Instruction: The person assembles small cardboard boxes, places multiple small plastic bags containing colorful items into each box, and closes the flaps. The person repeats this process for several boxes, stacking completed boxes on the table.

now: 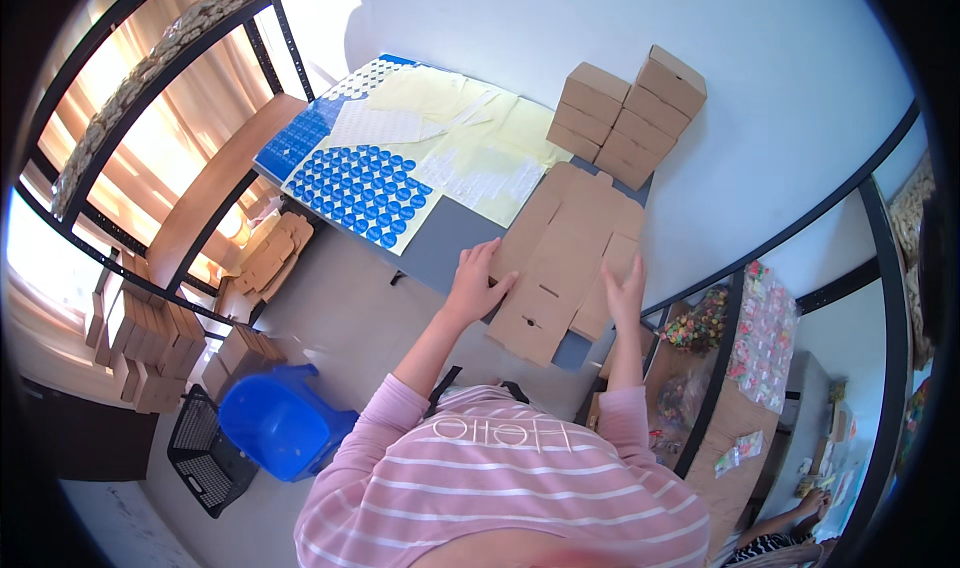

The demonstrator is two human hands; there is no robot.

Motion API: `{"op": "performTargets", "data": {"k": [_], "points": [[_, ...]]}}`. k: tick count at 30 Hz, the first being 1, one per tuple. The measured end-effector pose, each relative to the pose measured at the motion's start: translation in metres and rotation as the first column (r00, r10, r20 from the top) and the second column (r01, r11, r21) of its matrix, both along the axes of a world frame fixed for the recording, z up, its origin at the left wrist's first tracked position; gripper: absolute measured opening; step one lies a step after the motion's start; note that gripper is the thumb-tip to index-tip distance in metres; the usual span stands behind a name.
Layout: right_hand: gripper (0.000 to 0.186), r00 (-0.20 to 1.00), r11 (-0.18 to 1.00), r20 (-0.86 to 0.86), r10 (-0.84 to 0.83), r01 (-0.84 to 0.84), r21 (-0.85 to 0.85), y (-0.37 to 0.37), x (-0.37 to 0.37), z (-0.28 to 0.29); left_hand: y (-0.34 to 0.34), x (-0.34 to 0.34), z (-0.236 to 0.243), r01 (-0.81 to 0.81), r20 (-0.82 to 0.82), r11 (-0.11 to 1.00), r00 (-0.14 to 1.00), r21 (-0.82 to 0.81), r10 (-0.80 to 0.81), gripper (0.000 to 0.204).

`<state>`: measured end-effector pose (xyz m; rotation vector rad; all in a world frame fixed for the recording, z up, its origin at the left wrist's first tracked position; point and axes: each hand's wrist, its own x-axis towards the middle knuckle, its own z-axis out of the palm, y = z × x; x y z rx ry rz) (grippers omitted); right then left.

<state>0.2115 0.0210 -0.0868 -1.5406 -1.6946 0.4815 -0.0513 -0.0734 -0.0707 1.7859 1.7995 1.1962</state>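
A flat, unfolded cardboard box (545, 258) lies on the grey table (440, 243), its creases, slot and small round cutout facing up. My left hand (474, 286) is at its left edge, the thumb resting on the board and the fingers along the side. At the right edge, my right hand (625, 290) has a side flap (618, 256) between thumb and fingers. The undersides of both grips are hidden.
Stacked closed cardboard boxes (625, 118) stand against the wall at the table's far right. Blue round sticker sheets (360, 188) cover its left part. A blue stool (280, 423) and black crate (205, 453) sit lower left. Shelving (215, 158) flanks me; another person's hand (815, 503) shows lower right.
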Motion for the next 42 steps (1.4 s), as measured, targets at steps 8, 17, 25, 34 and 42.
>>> {"op": "performTargets", "data": {"k": [8, 17, 25, 34, 42], "points": [[0.078, 0.991, 0.979, -0.132, 0.006, -0.033, -0.201, -0.049, -0.006, 0.009, 0.037, -0.015, 0.018, 0.053, 0.011, 0.948, 0.999, -0.313, -0.052, 0.057], [0.083, 0.983, 0.996, 0.173, -0.067, 0.076, -0.045, -0.063, -0.035, 0.032, 0.024, -0.014, 0.043, 0.175, -0.155, 0.977, 0.969, -0.118, -0.192, 0.055], [0.065, 0.870, 0.974, -0.494, -0.010, -0.103, -0.200, -0.068, -0.038, 0.032, 0.019, -0.014, 0.061, 0.522, 0.386, 0.797, 0.833, -0.305, -0.397, 0.055], [0.059, 0.373, 0.909, -0.926, 0.057, -0.403, -0.106, -0.070, -0.024, 0.040, 0.016, -0.004, 0.055, 0.510, 0.679, 0.854, 0.592, 0.104, -0.435, 0.061], [0.055, -0.159, 0.654, -0.967, 0.197, -0.714, 0.250, -0.051, -0.055, 0.045, -0.037, -0.037, 0.097, 0.378, 0.755, 0.882, 0.480, 0.281, -0.446, 0.072]]}}
